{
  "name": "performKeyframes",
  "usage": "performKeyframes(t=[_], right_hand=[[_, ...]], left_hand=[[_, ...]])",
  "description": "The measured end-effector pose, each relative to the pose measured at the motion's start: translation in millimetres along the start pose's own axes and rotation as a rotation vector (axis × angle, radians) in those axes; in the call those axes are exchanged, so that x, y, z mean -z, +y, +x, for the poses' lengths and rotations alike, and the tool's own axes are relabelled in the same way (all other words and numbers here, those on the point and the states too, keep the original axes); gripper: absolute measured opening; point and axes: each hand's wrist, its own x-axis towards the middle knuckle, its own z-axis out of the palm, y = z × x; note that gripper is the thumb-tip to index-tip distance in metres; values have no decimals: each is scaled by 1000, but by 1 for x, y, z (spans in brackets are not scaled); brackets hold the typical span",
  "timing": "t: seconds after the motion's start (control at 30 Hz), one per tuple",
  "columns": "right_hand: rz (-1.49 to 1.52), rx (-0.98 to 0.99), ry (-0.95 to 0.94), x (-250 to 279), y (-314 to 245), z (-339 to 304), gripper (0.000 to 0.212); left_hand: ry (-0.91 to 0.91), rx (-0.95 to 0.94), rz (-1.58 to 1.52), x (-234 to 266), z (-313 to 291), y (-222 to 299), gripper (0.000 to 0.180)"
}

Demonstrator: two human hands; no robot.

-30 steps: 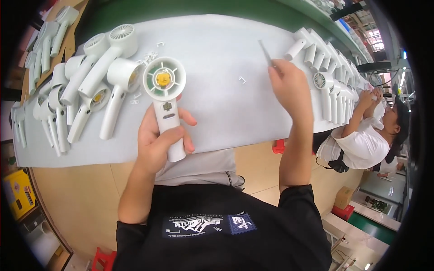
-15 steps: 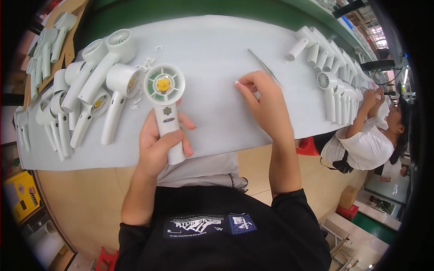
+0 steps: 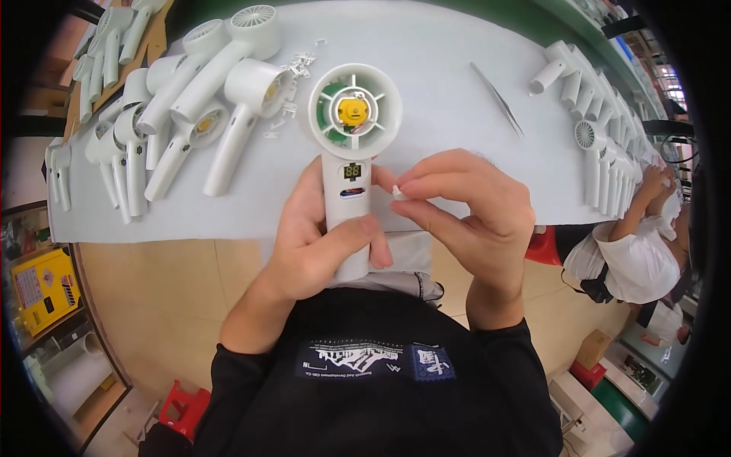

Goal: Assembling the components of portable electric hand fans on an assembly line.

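Note:
My left hand (image 3: pixel 316 236) is closed round the handle of a white handheld fan (image 3: pixel 354 171). The fan's round head points away from me, and its open face shows a yellow centre and green parts behind white spokes. A small dark display and a slot sit on the handle. Just right of the handle, my right hand (image 3: pixel 476 209) pinches a small white plastic piece (image 3: pixel 397 192) between thumb and fingertips. More small white pieces (image 3: pixel 299 65) lie scattered on the table behind the fan. Metal tweezers (image 3: pixel 496 99) rest on the table beyond my right hand.
Several white fans (image 3: pixel 232 148) are heaped at the left of the white-covered table (image 3: pixel 434 68), with others on a brown board (image 3: pixel 156 38). More fans (image 3: pixel 601 156) stand in rows at the right, near a co-worker (image 3: pixel 640 251). A red stool (image 3: pixel 183 407) is at lower left.
The fan in my left hand has come nearer the middle of the view. My right hand has moved in close to its handle, still pinching the small white piece.

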Motion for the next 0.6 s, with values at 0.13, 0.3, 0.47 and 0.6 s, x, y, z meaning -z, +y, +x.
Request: performKeyframes(t=[0.13,0.3,0.47,0.6], right_hand=[[49,-19,-25,-4,-9,0,21],[97,-45,-78,-9,-16,1,16],[314,-214,-100,-8,-19,-1,12],[500,-370,-124,-6,-21,-1,11]], left_hand=[[15,3,20,-2,-5,-2,54],[-157,-54,29,2,-9,-8,49],[-120,-6,46,-5,-14,-5,56],[-143,-21,92,-5,-16,-7,61]])
